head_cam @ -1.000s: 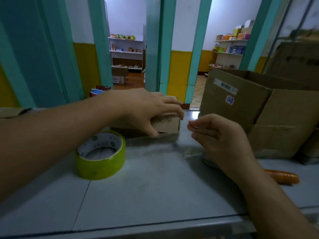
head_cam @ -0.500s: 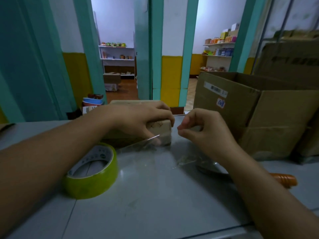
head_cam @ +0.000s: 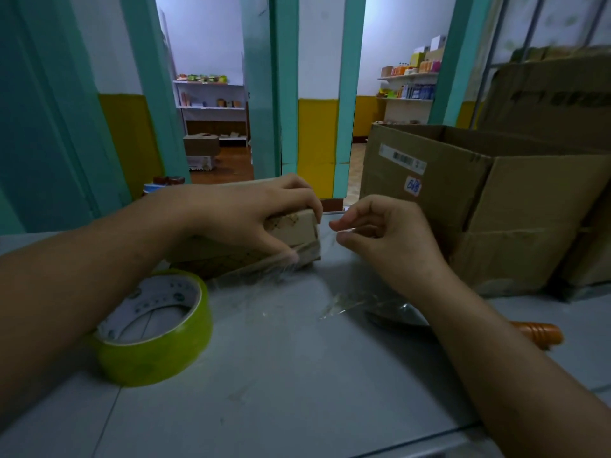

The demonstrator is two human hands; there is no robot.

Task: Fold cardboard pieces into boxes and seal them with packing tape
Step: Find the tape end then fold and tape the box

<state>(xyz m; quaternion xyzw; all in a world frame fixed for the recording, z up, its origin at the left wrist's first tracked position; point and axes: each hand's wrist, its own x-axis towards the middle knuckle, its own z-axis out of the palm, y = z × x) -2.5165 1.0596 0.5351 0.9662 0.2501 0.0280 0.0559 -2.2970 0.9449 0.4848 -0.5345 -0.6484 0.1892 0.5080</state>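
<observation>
Cardboard box (head_cam: 295,226) gripped by left hand (head_cam: 244,213); right hand (head_cam: 390,239) pinches glossy tape (head_cam: 345,230).

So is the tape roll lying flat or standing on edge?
Lying flat: the tape roll rests on the table on one side face, its core hole facing up.

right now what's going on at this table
A person is taping a small cardboard box shut on the grey table. The left hand grips the box from above, thumb down on its front edge where a strip of clear tape runs. The right hand pinches the tape's free end just right of the box. The yellow-green tape roll lies flat beside the left forearm, and a large open carton stands to the right.
</observation>
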